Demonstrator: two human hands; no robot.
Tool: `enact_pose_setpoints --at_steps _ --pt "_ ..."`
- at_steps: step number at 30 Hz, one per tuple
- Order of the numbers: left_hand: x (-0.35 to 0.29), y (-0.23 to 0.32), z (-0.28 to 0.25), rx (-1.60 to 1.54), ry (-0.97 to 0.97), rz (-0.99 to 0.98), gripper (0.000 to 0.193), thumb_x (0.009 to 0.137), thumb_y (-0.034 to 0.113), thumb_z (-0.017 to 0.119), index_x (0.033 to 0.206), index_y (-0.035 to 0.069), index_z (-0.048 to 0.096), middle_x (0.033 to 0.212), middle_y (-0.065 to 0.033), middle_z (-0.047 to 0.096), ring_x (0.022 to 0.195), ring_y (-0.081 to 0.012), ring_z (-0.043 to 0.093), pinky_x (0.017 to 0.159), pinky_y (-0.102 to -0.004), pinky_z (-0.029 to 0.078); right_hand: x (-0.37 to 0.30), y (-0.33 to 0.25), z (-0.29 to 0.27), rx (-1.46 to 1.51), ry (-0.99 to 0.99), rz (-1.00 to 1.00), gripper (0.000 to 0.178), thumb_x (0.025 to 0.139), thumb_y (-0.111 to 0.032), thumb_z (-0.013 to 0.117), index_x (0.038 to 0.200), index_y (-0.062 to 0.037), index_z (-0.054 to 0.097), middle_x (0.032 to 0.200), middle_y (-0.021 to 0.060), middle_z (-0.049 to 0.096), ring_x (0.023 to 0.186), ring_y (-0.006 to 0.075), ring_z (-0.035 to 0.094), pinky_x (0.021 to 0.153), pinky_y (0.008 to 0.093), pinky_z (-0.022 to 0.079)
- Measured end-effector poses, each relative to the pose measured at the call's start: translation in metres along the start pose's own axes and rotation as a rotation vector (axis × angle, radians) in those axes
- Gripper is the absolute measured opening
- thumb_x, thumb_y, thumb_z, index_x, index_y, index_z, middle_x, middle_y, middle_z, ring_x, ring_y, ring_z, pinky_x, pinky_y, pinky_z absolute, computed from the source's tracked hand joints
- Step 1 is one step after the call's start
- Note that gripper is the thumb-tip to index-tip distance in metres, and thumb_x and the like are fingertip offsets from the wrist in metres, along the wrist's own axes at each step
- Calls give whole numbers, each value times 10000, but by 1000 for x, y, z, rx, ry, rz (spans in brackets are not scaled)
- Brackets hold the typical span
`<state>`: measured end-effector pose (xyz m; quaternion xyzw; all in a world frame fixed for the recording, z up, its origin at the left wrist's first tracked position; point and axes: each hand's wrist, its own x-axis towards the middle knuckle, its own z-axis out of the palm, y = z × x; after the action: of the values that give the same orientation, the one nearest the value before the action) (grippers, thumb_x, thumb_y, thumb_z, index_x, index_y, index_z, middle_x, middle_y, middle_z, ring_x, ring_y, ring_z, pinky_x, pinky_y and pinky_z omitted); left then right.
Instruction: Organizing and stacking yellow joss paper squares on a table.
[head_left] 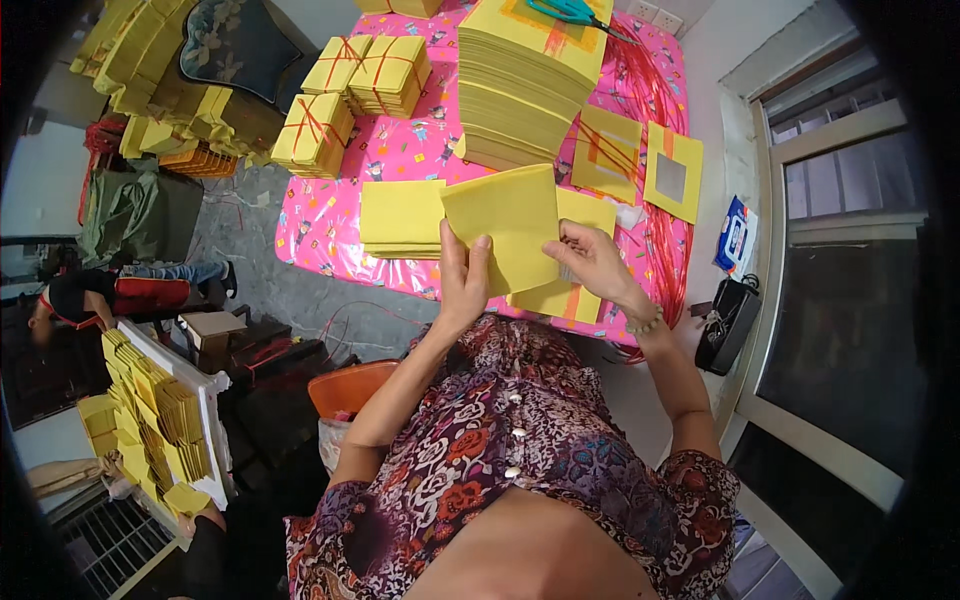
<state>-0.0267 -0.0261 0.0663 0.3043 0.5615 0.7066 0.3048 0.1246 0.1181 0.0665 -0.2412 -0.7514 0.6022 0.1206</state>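
Between my two hands is a flat yellow paper piece (512,215), tilted up over the near edge of the table. My left hand (464,278) grips its lower left side, thumb on the front. The thumb and fingers of my right hand (592,262) pinch its right edge. A low stack of yellow paper pieces (402,212) lies just left of it. Under and beside my right hand, another yellow sheet (588,207) with an orange mark lies partly hidden. Behind them rises a tall, leaning stack of yellow paper (525,95).
The table has a pink patterned cover (320,215). Yellow bundles tied with red string (313,135) stand back left; teal-handled scissors (568,12) lie on the tall stack. Red strings (672,275) hang along the right edge. At lower left, other people's hands are by a white table (218,440) with yellow papers.
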Motion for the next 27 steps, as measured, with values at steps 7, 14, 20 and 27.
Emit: enact_pose_setpoints --at_steps 7,14,20,27 --pt "-8 -9 -18 154 -127 5 292 993 137 458 1237 8 362 991 -110 557 928 -152 537 794 -304 450 6 -44 -2 93 -19 122 189 949 -189 604 991 -6 597 772 -33 582 684 21 521 614 211 443" --pt "-14 -20 -35 211 -236 -72 253 980 158 497 1169 12 413 937 -96 563 857 -151 535 742 -309 451 18 -29 -21 183 -155 181 158 951 -142 585 1017 -3 622 885 -26 636 807 18 579 728 202 475" --pt "20 -6 -79 253 -389 -329 346 920 176 623 1191 23 472 989 -91 601 913 -142 574 769 -287 479 36 -6 -4 96 -315 310 181 943 -150 582 1070 -22 573 917 -17 630 830 53 613 678 212 521" --pt "80 -34 -171 166 5 -467 492 821 123 736 1226 37 470 882 -77 650 733 -145 635 611 -289 519 80 18 72 601 -52 413 284 962 -190 545 1166 5 512 1076 98 598 909 171 647 760 302 589"
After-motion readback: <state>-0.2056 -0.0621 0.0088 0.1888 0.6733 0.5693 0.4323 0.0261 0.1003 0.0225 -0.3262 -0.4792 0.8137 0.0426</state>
